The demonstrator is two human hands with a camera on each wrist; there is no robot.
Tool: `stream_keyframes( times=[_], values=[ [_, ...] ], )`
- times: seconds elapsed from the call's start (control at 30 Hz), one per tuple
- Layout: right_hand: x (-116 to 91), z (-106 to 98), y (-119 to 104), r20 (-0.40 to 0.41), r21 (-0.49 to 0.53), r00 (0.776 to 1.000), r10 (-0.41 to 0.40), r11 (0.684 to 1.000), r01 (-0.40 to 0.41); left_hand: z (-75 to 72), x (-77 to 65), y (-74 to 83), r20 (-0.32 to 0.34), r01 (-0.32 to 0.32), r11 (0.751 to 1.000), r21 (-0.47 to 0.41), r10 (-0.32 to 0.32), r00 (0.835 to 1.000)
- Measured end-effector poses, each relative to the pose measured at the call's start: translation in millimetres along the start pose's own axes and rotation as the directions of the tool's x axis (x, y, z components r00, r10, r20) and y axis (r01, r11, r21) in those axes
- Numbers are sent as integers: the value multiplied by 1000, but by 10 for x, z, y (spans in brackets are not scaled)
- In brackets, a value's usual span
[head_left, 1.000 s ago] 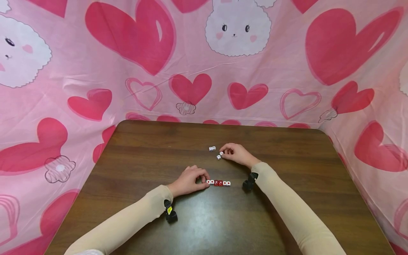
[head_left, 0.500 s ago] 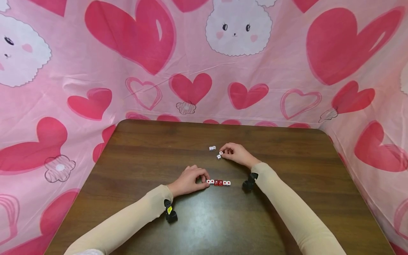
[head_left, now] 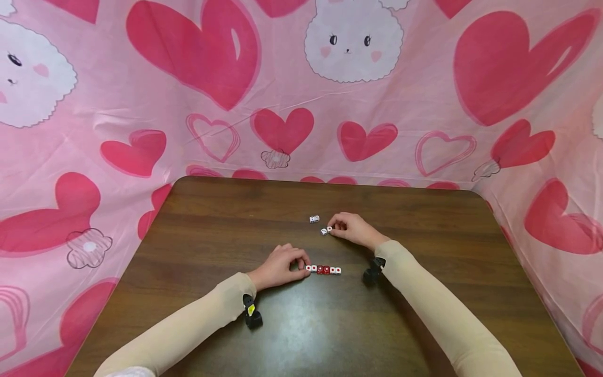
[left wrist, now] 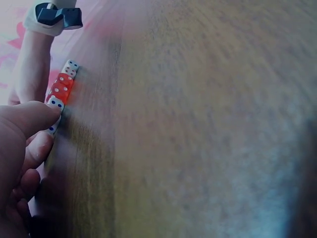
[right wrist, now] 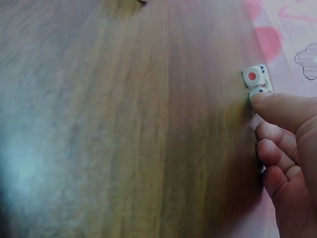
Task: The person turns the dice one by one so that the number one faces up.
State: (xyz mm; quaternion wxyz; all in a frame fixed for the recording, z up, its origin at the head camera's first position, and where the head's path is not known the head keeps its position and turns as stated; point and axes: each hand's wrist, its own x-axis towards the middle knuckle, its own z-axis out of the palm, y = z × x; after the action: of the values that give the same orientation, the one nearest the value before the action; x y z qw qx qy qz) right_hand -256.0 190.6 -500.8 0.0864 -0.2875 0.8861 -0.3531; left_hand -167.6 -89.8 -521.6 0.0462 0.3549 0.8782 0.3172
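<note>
Die point(head_left: 330, 229) in right hand point(head_left: 354, 230), dice row point(head_left: 323, 270) against left hand point(head_left: 281, 267).

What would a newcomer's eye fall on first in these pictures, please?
Probably the pink cloth behind the table, with its big red hearts. Next, the row of red and white dice near the table's middle, with the left hand at its left end. Beyond it, the right hand pinches a white die.
</note>
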Motion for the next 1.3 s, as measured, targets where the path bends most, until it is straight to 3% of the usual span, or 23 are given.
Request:
stream_keyframes(
  times=[0.33, 0.67, 1.0, 1.3],
  values=[
    [-133, 1, -46, 37, -39, 999, 21, 999, -20, 19, 3, -13, 4, 7, 1000, 10, -7, 1000],
    [-316, 14, -56, 24, -61, 1000, -19, 998, 21, 27, -1, -14, -1, 10, 1000, 0, -10, 1000],
    [-453, 71, -33, 18, -122, 999, 35, 992, -32, 34, -5, -21, -11, 1, 1000, 14, -1, 1000],
    [-604, 81, -69, 5, -141, 1000, -12, 990, 13, 41, -3, -23, -21, -7, 1000, 17, 7, 1000]
  ],
)
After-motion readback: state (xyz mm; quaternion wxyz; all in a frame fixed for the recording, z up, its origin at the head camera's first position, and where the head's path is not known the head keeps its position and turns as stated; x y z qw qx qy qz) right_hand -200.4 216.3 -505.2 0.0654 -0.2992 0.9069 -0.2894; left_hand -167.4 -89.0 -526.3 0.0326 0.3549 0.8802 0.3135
